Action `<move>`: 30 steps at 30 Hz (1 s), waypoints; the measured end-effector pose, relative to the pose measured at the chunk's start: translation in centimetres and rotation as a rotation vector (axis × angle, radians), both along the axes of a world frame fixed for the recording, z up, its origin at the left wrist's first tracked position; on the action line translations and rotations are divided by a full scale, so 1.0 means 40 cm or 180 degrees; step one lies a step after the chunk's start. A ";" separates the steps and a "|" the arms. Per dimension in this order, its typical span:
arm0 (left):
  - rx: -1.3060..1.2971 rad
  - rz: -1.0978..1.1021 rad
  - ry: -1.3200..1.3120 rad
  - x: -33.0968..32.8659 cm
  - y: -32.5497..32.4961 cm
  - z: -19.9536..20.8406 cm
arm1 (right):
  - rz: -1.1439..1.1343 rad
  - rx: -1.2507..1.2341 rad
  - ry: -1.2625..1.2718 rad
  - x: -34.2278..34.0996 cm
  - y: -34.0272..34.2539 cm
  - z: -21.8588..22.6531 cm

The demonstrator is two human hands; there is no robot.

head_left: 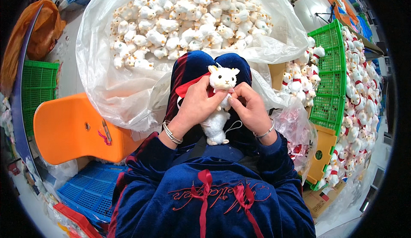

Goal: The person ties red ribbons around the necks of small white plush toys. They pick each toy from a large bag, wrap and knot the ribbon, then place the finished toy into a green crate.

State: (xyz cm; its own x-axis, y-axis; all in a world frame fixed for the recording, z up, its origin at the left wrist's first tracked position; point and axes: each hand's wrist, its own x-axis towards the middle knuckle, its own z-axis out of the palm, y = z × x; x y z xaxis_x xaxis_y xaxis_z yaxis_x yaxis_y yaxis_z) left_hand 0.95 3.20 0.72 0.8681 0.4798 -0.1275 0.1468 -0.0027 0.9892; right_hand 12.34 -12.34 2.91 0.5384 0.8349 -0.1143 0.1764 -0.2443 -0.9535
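From here that plush animal [215,124] looks fluffy and matt, velvet jacket [227,218] kinda sheeny, chair [64,129] smooth plastic, sack [100,58] crinkly glossy film.

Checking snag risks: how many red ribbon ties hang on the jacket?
2: a left ribbon tie and a right ribbon tie, side by side on the jacket. Others may be hidden in its folds.

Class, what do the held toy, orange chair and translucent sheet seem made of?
Held toy: probably plush fabric; matte, fuzzy white pile. Orange chair: likely moulded plastic; smooth, rounded edges, faint sheen. Translucent sheet: apparently thin plastic; crinkled, shiny.
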 end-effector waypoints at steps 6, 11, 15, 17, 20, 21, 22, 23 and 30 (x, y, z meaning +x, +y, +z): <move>0.0226 0.0110 0.0281 0.003 -0.002 -0.001 | -0.0015 0.0047 0.0034 0.001 0.002 -0.004; -0.0423 -0.0035 0.0041 0.000 0.006 -0.021 | -0.0102 0.0362 0.0800 0.015 -0.007 -0.023; -0.0236 -0.0468 0.0285 -0.026 0.032 0.032 | -0.0409 0.0448 0.1246 0.034 -0.019 -0.018; -0.0197 -0.0337 0.0291 -0.037 0.018 0.040 | -0.0520 0.0325 0.1150 0.025 -0.019 -0.035; 0.0139 -0.0126 0.0277 -0.042 -0.005 0.017 | -0.0450 0.0185 0.0376 0.000 -0.003 -0.039; 0.0179 -0.0086 0.0219 -0.043 -0.006 0.010 | -0.0368 0.0097 0.0257 0.000 -0.005 -0.040; 0.0220 -0.0047 0.0162 -0.045 -0.007 0.007 | -0.0287 0.0009 0.0137 -0.003 -0.007 -0.033; 0.0260 -0.0008 0.0101 -0.043 -0.007 0.006 | -0.0207 -0.0079 0.0013 -0.005 -0.007 -0.022; 0.0572 0.0345 0.0245 -0.026 -0.031 -0.002 | -0.0322 0.0258 -0.0519 -0.009 -0.001 -0.082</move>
